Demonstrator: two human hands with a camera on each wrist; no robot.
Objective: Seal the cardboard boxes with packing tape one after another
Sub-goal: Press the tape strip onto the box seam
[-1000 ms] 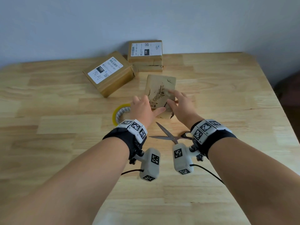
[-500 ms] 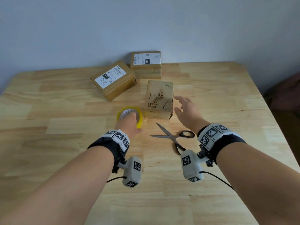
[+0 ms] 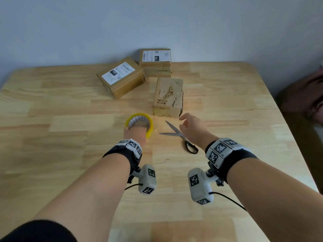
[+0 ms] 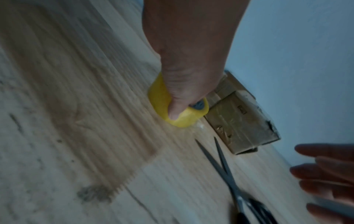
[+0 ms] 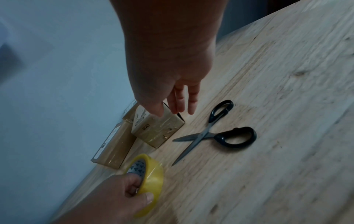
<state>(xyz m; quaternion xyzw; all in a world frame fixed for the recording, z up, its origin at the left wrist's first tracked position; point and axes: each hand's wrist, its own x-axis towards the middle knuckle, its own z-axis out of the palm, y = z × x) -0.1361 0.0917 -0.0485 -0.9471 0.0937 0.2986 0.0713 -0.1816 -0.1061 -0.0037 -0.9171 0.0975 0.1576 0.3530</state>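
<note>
My left hand (image 3: 135,132) grips the yellow roll of packing tape (image 3: 139,124), thumb on its outer face (image 4: 173,113) and fingers inside the core (image 5: 134,184); the roll (image 5: 151,178) is tilted up off the table. A small printed cardboard box (image 3: 167,96) stands just beyond it. My right hand (image 3: 189,125) hovers open above the scissors (image 3: 178,135), fingers straight (image 5: 181,100), holding nothing. Two labelled boxes, one angled (image 3: 122,75) and one squarer (image 3: 155,62), sit further back by the wall.
The black-handled scissors (image 5: 214,133) lie with blades apart on the wooden table (image 3: 61,137), between my hands. The wall runs right behind the boxes. The table's right edge (image 3: 283,119) drops off to a dark object on the floor.
Both hands have left the small box. My left hand moved to the tape roll and took hold of it, tilting it up. My right hand drew back over the scissors.
</note>
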